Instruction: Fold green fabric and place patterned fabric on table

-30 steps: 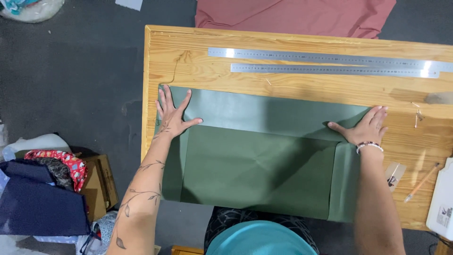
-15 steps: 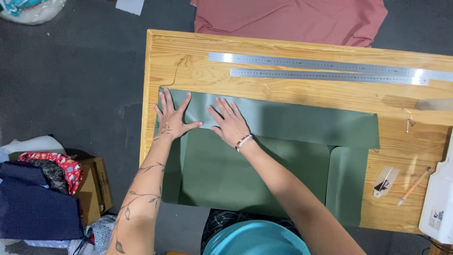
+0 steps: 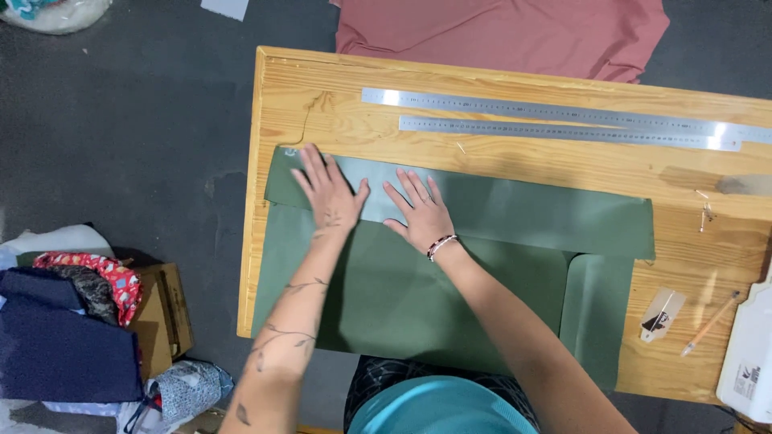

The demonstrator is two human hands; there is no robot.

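Note:
A large piece of dark green fabric [image 3: 498, 265] lies on a wooden table [image 3: 563, 169], its far edge folded over into a long strip. My left hand [image 3: 330, 193] presses flat on the left end of that folded strip, fingers spread. Right beside it, my right hand [image 3: 422, 213] lies flat on the same strip, with a beaded bracelet at the wrist. Neither hand holds anything. The fabric's near edge hangs over the front of the table.
Two long metal rulers [image 3: 555, 120] lie along the table's far side. A pencil [image 3: 708, 325], a small card [image 3: 661, 313] and a white machine [image 3: 748, 354] sit at the right. Pink fabric [image 3: 498, 32] lies beyond the table. A box with piled clothes [image 3: 88, 321] stands on the floor at left.
My right hand has slid from the right end of the folded strip to the left, next to my left hand. The left hand has stayed near the strip's left end.

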